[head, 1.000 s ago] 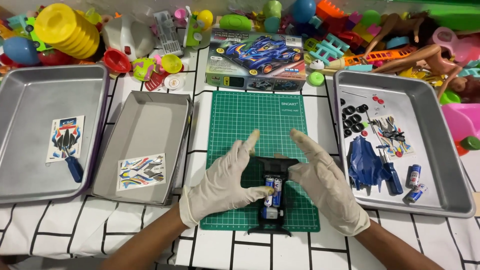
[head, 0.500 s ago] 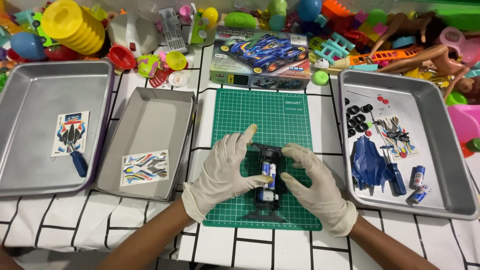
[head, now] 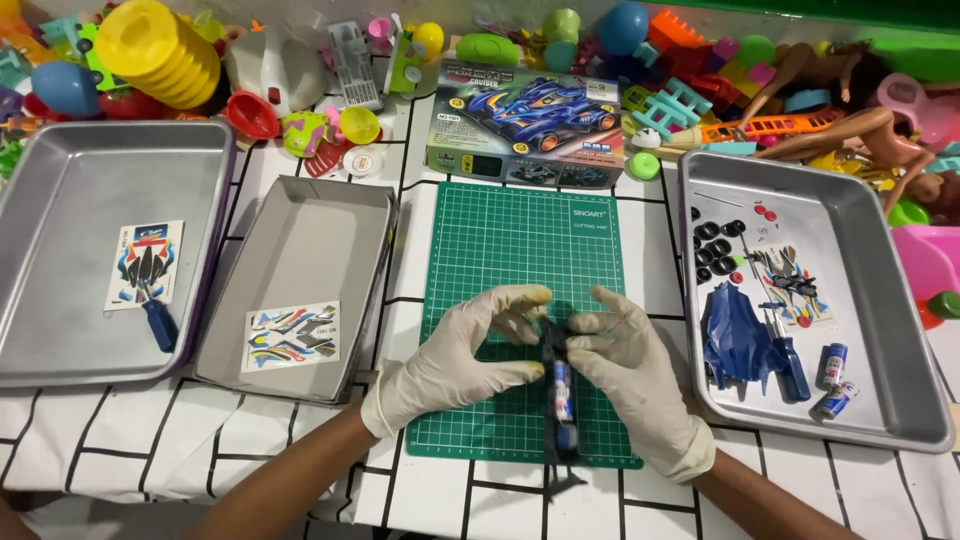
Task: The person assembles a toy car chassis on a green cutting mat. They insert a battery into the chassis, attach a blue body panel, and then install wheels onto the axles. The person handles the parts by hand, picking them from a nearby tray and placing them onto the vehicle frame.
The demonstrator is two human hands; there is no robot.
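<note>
Green mat (head: 520, 250) – car chassis (head: 560, 400) now turned edge-up, both hands' fingers (head: 520, 298) gripping it.

A flat rectangular box (head: 527, 124) with a blue race car pictured on a dark lid stands at the far edge of the green mat (head: 520, 250). 2 sticker sheets lie left: one (head: 146, 264) in the far-left tray, another (head: 294, 336) in the grey box lid. A 3rd sheet (head: 790, 272) lies in the right tray.

Three grey metal trays (head: 60, 330) sit on the table. Two small cylindrical batteries (head: 833, 366) and two printed sticker sheets (head: 293, 336) lie in them.
</note>
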